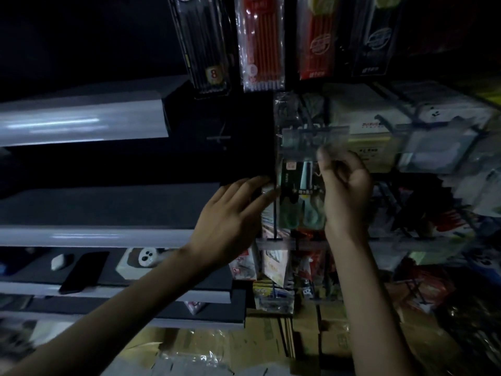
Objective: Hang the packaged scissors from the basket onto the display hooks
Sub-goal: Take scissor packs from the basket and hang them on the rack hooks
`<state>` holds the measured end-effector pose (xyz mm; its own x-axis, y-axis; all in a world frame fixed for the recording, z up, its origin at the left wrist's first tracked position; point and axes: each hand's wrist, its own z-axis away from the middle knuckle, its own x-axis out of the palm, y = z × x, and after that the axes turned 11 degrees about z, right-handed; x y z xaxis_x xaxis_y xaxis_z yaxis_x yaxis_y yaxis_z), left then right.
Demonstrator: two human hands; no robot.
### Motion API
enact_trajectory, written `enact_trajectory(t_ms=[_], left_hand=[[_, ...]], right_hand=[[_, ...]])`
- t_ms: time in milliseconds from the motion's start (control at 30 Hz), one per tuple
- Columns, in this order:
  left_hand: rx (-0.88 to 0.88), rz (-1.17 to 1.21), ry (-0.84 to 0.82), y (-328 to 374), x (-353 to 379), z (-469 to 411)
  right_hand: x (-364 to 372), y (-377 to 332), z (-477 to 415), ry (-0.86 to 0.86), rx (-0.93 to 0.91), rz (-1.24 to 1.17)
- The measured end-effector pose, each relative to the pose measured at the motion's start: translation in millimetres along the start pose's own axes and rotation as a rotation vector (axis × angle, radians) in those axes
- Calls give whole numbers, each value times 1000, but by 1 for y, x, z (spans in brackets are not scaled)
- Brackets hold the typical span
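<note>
A packaged pair of scissors [301, 191] with green handles, in clear plastic with a dark card, hangs at a display hook [311, 128] that carries a clear price tag holder. My right hand [345, 191] pinches the package's right edge near the top, thumb and forefinger raised toward the tag holder. My left hand [233, 210] has its fingers stretched out and touches the package's left edge. The dim light blurs the hook's tip, so I cannot tell whether the package's hole sits on it. The basket is out of view.
Pen packs [260, 44] hang above on higher hooks. Grey shelves [81, 234] run to the left, with a black phone [84, 271] and a small white item on one. Bagged goods crowd the right side, and cardboard boxes [306, 337] lie below.
</note>
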<state>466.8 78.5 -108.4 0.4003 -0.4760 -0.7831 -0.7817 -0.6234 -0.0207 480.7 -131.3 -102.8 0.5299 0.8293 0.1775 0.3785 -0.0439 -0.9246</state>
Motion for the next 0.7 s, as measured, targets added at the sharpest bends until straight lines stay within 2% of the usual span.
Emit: enact_trajectory(t_ms=[67,167,233,533,700], left_hand=[[-252,300,80,-1,13,7],[-673,904,203,6,21,1],[-811,1119,258,10,24,-9],[-817,1323,310,15,40,-24],[-797,1275,293,13,48,-29]], right_hand=[[0,2,1,-9,-2,-24],[-1,4,5,13,2,-65],[-2,5,7,29,25,-73],[-14,11,8,-12,21,-1],[-23,25,19,-66,34,160]])
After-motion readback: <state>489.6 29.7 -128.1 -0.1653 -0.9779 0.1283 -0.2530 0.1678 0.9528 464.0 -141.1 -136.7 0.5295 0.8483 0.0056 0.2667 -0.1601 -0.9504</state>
